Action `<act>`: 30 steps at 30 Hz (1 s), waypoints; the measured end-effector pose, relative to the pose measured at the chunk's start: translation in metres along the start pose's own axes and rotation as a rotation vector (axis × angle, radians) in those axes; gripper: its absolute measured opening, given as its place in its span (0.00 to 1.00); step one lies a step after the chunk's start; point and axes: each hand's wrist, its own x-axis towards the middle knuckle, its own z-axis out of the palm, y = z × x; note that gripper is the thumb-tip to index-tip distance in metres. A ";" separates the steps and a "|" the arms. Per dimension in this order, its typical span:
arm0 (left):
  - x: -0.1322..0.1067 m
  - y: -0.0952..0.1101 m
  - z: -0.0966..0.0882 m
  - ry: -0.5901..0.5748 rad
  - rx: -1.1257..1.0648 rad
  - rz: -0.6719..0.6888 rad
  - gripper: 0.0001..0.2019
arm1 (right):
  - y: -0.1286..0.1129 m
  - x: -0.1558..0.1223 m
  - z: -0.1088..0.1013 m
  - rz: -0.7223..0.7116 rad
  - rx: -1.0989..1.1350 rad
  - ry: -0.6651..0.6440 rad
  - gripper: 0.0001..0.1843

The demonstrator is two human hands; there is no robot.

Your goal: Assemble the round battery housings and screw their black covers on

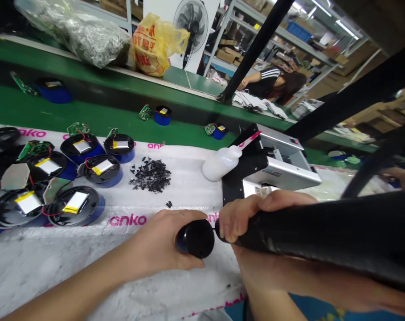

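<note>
My left hand (162, 243) is wrapped round a round black and blue unit (194, 239) at the table's front middle, holding it on its edge. My right hand (252, 216) grips a thick black tool (322, 234) whose tip meets the unit's right side. Just beyond lies a heap of small black parts (151, 174), with one stray piece (169, 204) close to my left hand. A white squeeze bottle (222, 162) with a pink nozzle leans against a black and silver machine (272, 167).
Several open round units with batteries and circuit boards (75, 203) crowd the left. A green conveyor (98, 118) behind carries more blue units. Bags (155, 42) and a fan stand at the back. Another person (276, 82) works far right. Black poles cross overhead.
</note>
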 end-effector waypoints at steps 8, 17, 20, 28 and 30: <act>-0.006 -0.033 0.015 0.317 0.406 0.075 0.31 | -0.012 0.029 -0.014 0.089 0.149 -0.053 0.32; -0.009 -0.041 0.018 0.392 0.417 0.156 0.30 | -0.021 0.075 -0.080 -0.285 -0.329 0.447 0.36; -0.007 -0.043 0.010 0.355 0.306 0.121 0.27 | -0.014 0.069 -0.086 -0.199 -0.344 0.433 0.36; 0.006 -0.024 0.007 0.320 0.288 0.122 0.25 | -0.040 0.032 -0.027 0.033 -0.008 0.164 0.35; 0.006 -0.020 0.007 0.296 0.264 0.130 0.26 | -0.036 0.024 -0.005 0.069 -0.008 0.113 0.34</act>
